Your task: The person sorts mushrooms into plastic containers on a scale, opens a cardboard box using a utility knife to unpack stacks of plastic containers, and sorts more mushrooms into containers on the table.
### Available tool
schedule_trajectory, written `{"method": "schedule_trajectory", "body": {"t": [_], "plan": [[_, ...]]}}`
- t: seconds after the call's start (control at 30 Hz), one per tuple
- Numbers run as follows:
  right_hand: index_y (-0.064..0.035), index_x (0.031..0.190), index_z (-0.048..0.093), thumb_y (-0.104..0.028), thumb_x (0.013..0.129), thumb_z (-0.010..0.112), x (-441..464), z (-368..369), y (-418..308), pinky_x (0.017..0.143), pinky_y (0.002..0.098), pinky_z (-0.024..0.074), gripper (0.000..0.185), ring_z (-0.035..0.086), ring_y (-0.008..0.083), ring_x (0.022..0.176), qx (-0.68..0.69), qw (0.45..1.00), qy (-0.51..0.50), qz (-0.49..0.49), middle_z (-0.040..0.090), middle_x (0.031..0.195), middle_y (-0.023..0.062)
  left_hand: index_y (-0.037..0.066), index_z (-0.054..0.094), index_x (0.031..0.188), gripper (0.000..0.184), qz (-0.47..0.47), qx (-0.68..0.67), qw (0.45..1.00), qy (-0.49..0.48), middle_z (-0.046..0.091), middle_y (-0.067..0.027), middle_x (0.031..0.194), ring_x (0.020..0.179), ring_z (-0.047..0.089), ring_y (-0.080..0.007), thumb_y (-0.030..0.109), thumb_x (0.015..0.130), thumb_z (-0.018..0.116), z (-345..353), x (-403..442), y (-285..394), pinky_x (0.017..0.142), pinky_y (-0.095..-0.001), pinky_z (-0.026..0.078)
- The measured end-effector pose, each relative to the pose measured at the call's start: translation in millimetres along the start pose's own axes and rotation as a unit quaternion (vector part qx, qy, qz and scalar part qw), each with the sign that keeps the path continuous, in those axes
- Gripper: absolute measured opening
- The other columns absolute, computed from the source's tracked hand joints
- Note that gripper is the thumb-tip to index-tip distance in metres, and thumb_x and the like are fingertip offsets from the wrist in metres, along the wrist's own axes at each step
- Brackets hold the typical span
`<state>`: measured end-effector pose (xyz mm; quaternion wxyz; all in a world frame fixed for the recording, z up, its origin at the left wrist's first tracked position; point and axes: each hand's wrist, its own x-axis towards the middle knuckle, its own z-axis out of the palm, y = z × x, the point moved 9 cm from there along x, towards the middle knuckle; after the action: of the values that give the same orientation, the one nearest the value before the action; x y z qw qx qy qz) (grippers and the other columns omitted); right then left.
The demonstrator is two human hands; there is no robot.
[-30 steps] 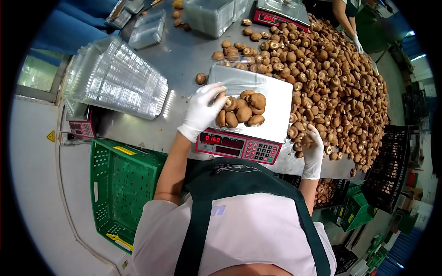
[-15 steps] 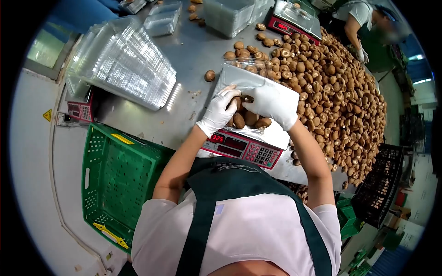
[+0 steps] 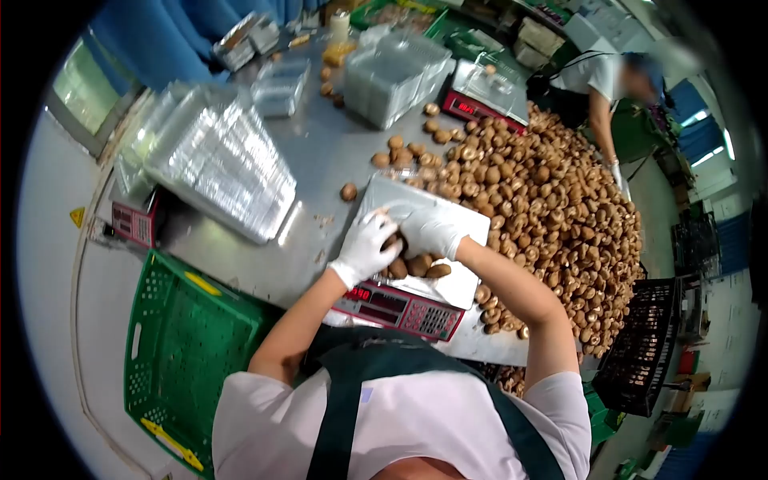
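My white-gloved left hand [image 3: 365,246] curls over brown shiitake mushrooms [image 3: 418,266] clustered at the near side of the scale's plate [image 3: 474,270]. Opposite it, my gloved right hand [image 3: 433,233] bends down onto the same mushrooms, the two hands' fingertips close together. Both hands have their fingers closed around mushrooms, though some of the right fingertips are hidden. The clear tray under the mushrooms is mostly covered. On the front of the red scale [image 3: 400,309], a lit red display shows digits.
A large heap of shiitake mushrooms [image 3: 552,216] spreads to the right. Stacked clear trays [image 3: 228,164] stand left, with more trays [image 3: 392,76] behind. Another scale [image 3: 488,100] is farther back. A green crate [image 3: 200,344] sits lower left. A co-worker [image 3: 600,96] reaches toward the heap's far side.
The camera view has tilted, so more of the room behind shows. My hands stay over the mushrooms on the scale, and the display digits have changed. The co-worker's arm has shifted.
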<state>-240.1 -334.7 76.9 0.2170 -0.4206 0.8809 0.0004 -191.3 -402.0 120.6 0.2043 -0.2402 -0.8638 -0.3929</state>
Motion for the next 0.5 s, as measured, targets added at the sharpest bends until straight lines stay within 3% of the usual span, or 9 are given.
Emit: {"method": "schedule_trajectory", "body": {"t": [0.07, 0.13, 0.2, 0.23, 0.33, 0.5], "plan": [[-0.0063, 0.082, 0.069, -0.033, 0.061, 0.071, -7, -14, -7, 0.07, 0.0356, 0.0498, 0.034, 0.063, 0.0294, 0.076, -0.003, 1.0, -0.012, 0.013, 0.066, 0.082, 0.0132, 0.002, 0.055, 0.094, 0.036, -0.001, -0.017, 1.0, -0.021, 0.053, -0.0146, 0.096, 0.108, 0.049, -0.0368, 0.015, 0.064, 0.07, 7, -1, 0, 0.089, -0.042, 0.041], [-0.0078, 0.083, 0.07, -0.032, 0.059, 0.073, -9, -16, -12, 0.072, 0.0345, 0.0495, 0.034, 0.063, 0.0267, 0.081, 0.004, 0.997, -0.071, 0.031, 0.066, 0.087, 0.0111, 0.003, 0.054, 0.094, 0.035, -0.034, -0.071, 0.996, -0.034, 0.054, -0.0141, 0.099, 0.11, 0.047, -0.0364, 0.011, 0.064, 0.068, 11, -1, -8, 0.092, -0.0407, 0.039], [-0.0072, 0.083, 0.069, -0.03, 0.058, 0.072, -5, -4, -4, 0.067, 0.0354, 0.0497, 0.034, 0.063, 0.0276, 0.073, 0.047, 0.994, -0.086, 0.042, 0.066, 0.078, 0.0122, 0.003, 0.054, 0.09, 0.029, -0.024, -0.068, 0.997, -0.008, 0.055, -0.0142, 0.095, 0.106, 0.049, -0.0367, 0.007, 0.064, 0.066, 8, -2, -4, 0.089, -0.0407, 0.04], [-0.0065, 0.083, 0.069, -0.029, 0.057, 0.072, -7, -1, -1, 0.065, 0.0358, 0.0497, 0.034, 0.063, 0.028, 0.071, 0.07, 0.992, -0.092, 0.048, 0.065, 0.075, 0.0124, 0.004, 0.052, 0.096, 0.033, -0.056, -0.09, 0.994, -0.028, 0.055, -0.0134, 0.102, 0.114, 0.046, -0.0355, 0.006, 0.065, 0.065, 14, -7, -11, 0.095, -0.0403, 0.037], [-0.0046, 0.08, 0.068, -0.029, 0.058, 0.071, -14, -18, 0, 0.06, 0.0358, 0.0487, 0.033, 0.062, 0.0297, 0.066, 0.085, 0.995, 0.045, 0.007, 0.064, 0.07, 0.0135, 0.005, 0.05, 0.101, 0.035, -0.081, -0.092, 0.992, -0.031, 0.052, -0.019, 0.116, 0.116, 0.044, -0.0366, 0.008, 0.069, 0.065, 13, -10, -14, 0.096, -0.0396, 0.036], [-0.0034, 0.084, 0.068, -0.029, 0.06, 0.071, -46, -39, 11, 0.06, 0.0364, 0.0484, 0.035, 0.062, 0.0297, 0.066, 0.174, 0.98, 0.082, 0.046, 0.063, 0.072, 0.0159, 0.003, 0.05, 0.111, 0.037, -0.099, -0.13, 0.986, -0.016, 0.046, -0.0233, 0.122, 0.113, 0.045, -0.0377, 0.012, 0.077, 0.062, 10, -16, -20, 0.097, -0.0399, 0.035]]}}
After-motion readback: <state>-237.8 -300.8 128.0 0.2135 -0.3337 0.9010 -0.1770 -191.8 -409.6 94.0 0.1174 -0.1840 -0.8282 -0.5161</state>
